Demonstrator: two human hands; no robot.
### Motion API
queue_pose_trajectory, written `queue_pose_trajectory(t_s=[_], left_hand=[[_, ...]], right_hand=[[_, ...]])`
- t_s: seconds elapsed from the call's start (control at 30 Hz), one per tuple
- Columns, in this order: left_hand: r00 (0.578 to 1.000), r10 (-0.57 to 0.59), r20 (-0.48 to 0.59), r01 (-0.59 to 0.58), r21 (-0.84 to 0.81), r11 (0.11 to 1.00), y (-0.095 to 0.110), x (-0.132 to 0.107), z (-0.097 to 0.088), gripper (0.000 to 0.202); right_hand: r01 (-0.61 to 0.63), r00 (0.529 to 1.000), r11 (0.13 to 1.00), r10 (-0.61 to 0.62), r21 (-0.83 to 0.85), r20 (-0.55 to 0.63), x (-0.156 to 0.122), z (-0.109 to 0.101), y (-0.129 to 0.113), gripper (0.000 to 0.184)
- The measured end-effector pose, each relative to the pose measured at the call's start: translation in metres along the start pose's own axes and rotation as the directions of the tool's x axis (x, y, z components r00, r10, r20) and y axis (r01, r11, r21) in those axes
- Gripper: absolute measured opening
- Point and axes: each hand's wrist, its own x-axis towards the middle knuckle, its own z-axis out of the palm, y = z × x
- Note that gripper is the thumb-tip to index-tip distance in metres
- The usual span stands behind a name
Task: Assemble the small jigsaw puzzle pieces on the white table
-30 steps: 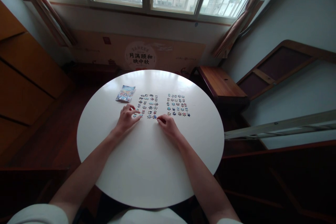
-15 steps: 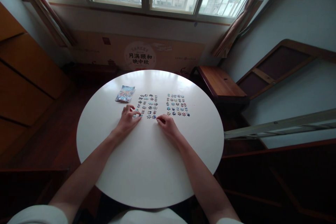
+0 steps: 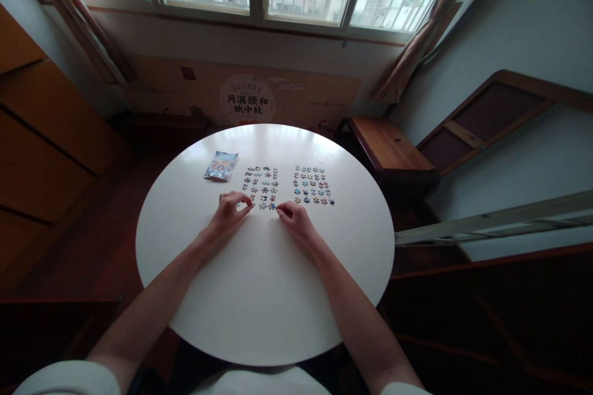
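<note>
Small jigsaw puzzle pieces lie in rows on a round white table (image 3: 259,296), in a left group (image 3: 266,183) and a right group (image 3: 312,184). At the near edge of the left group, my left hand (image 3: 228,211) pinches a puzzle piece between thumb and forefinger; the hand covers that group's near left corner. My right hand (image 3: 296,218) rests on the table between the groups, fingers closed together. Its fingertips are beside a blue puzzle piece (image 3: 272,206); whether anything small is between them is hidden.
A colourful printed packet (image 3: 221,166) lies on the table beyond my left hand. Behind the table's right edge stands a wooden stool (image 3: 393,145). Barred windows and a printed panel (image 3: 296,95) are at the back. A pale metal frame (image 3: 486,217) is close to the table's right side.
My left thumb and forefinger have closed into a pinch and shifted slightly right, the other fingers curling in. My right hand has stayed in nearly the same spot.
</note>
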Motion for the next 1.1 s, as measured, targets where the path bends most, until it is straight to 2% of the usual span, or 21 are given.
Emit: queue_pose_trajectory(t_s=[0.07,0.17,0.3,0.5,0.63,0.77,0.87,1.1], left_hand=[[1.0,0.011,-0.009,-0.013,-0.163,0.987,0.007,0.0,0.005,0.012],[1.0,-0.03,0.007,0.031,-0.393,0.919,0.02,-0.001,0.014,0.018],[0.996,-0.036,0.078,0.071,-0.516,0.854,0.03,-0.003,0.023,0.021],[0.997,-0.025,0.074,0.058,-0.487,0.872,0.033,-0.004,0.024,0.017],[0.998,-0.021,-0.061,-0.002,-0.36,0.933,0.026,0.0,0.014,0.017],[0.965,-0.181,-0.191,0.111,-0.329,0.938,0.01,0.006,0.002,0.018],[0.937,-0.275,-0.213,0.186,-0.359,0.915,0.002,0.008,-0.002,0.021],[0.948,-0.26,-0.186,0.207,-0.261,0.943,-0.005,0.009,-0.006,0.023]], right_hand=[[0.012,1.0,1.0,-0.011,0.022,-0.011,0.0,0.001,-0.002,0.015],[0.061,0.998,0.994,-0.06,0.09,-0.01,0.001,0.003,-0.005,0.015],[0.13,0.991,0.971,-0.132,0.201,-0.003,0.0,0.009,-0.007,0.016],[0.121,0.993,0.964,-0.118,0.236,-0.03,0.001,0.012,-0.006,0.011],[-0.013,0.995,0.988,0.028,0.154,-0.097,0.003,0.003,-0.001,0.01],[-0.115,0.98,0.992,0.105,-0.049,-0.167,0.004,-0.005,0.007,0.011],[-0.139,0.98,0.974,0.11,-0.178,-0.165,0.003,-0.004,0.011,0.013],[-0.164,0.975,0.971,0.134,-0.172,-0.176,0.001,0.0,0.014,0.015]])
